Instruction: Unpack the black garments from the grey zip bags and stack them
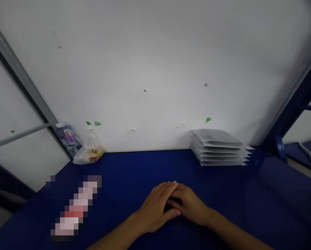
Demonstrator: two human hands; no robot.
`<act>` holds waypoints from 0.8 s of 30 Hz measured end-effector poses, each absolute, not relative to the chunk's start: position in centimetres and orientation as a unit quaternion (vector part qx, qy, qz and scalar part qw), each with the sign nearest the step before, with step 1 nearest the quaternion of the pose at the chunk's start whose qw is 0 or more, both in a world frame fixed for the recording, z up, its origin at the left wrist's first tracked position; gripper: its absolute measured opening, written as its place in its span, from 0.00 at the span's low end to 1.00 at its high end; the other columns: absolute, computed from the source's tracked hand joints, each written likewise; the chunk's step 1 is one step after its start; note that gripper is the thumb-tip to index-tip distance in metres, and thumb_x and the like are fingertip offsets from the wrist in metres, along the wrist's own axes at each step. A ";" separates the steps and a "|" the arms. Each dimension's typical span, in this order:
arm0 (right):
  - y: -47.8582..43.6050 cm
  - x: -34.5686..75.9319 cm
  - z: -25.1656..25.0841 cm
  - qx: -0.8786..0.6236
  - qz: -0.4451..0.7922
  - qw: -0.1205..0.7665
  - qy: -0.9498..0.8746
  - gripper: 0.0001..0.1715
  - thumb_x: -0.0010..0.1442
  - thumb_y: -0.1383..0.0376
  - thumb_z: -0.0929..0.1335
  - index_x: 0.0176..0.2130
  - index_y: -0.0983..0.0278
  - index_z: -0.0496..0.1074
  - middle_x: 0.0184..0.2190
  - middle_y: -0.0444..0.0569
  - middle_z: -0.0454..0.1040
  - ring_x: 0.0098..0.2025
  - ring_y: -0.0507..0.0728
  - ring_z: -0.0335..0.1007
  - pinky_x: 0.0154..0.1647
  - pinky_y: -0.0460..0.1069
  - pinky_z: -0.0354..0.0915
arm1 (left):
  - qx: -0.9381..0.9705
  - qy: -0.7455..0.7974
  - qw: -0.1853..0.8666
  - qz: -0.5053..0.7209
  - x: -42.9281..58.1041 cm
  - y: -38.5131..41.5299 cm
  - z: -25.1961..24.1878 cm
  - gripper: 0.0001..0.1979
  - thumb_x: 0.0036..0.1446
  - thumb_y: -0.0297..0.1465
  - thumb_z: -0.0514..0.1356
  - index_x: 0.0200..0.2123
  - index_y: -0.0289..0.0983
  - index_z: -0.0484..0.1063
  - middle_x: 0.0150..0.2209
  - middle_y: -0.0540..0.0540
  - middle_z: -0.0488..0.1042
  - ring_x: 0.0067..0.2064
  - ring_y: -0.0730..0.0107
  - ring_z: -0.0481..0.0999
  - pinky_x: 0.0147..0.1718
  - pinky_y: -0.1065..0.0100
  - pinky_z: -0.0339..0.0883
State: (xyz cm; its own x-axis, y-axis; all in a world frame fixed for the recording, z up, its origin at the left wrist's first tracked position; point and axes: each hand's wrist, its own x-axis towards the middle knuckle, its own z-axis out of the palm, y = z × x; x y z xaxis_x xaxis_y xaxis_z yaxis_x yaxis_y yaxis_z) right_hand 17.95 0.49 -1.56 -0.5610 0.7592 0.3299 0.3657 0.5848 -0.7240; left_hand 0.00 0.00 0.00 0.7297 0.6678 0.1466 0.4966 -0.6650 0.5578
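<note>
My left hand (159, 203) and my right hand (190, 203) rest together just above or on the blue tabletop (145, 170); the exact contact is hard to see. The left fingers lie stretched over the ends of the right fingers, which are partly hidden beneath them. Both thumbs stand apart from the fingers, leaving a dark gap between the palms. No object shows in either hand. To their left lies a long pinkish-white item (77, 208) with a red band, blurred into blocks so its kind cannot be made out.
A stack of clear plastic sleeves or bags (220, 152) stands by the wall at right. At the back left are a clear plastic bottle (66, 135) and a knotted white plastic bag (89, 152). A white wall (155, 69) closes off the back; blue metal posts (291, 111) rise at right.
</note>
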 end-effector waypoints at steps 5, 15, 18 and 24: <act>3.2 22.5 0.9 -0.503 0.394 0.614 -0.464 0.13 0.54 0.58 0.67 0.38 0.63 0.72 0.28 0.46 0.76 0.29 0.55 0.73 0.31 0.49 0.68 | 0.889 0.353 0.240 0.166 0.0 0.0 -0.7 0.34 0.58 0.45 0.55 0.64 0.44 0.45 0.63 0.43 0.54 0.63 0.56 0.52 0.59 0.51 0.48; 7.2 29.7 3.0 -0.540 0.393 0.721 -0.187 0.07 0.50 0.65 0.69 0.30 0.65 0.68 0.21 0.40 0.70 0.17 0.47 0.63 0.14 0.40 0.57 | 0.899 0.350 0.218 0.148 0.3 0.1 -0.9 0.24 0.57 0.45 0.56 0.56 0.46 0.62 0.60 0.48 0.61 0.63 0.58 0.52 0.58 0.52 0.48; 7.5 30.0 2.6 -0.526 0.391 0.733 -0.184 0.07 0.46 0.67 0.70 0.28 0.65 0.67 0.19 0.38 0.66 0.16 0.45 0.60 0.13 0.40 0.56 | 0.899 0.351 0.215 0.147 0.3 0.1 -0.9 0.24 0.57 0.46 0.56 0.55 0.46 0.63 0.60 0.49 0.61 0.62 0.58 0.53 0.58 0.53 0.48; 8.0 30.6 2.0 -0.513 0.431 0.722 -0.173 0.05 0.52 0.65 0.67 0.28 0.65 0.67 0.18 0.38 0.64 0.16 0.46 0.59 0.12 0.40 0.55 | 0.900 0.346 0.218 0.151 0.3 0.0 -0.7 0.23 0.58 0.46 0.55 0.55 0.46 0.64 0.60 0.47 0.61 0.62 0.56 0.53 0.58 0.51 0.48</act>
State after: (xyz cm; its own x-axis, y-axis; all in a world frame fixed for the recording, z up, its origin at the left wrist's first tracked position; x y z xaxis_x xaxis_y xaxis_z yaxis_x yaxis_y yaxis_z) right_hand 30.61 7.99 2.01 0.5696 0.7990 -0.1929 -0.4445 0.1021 -0.8900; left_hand 0.35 0.02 -0.69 0.7142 0.6893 0.1215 0.5574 -0.6651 0.4969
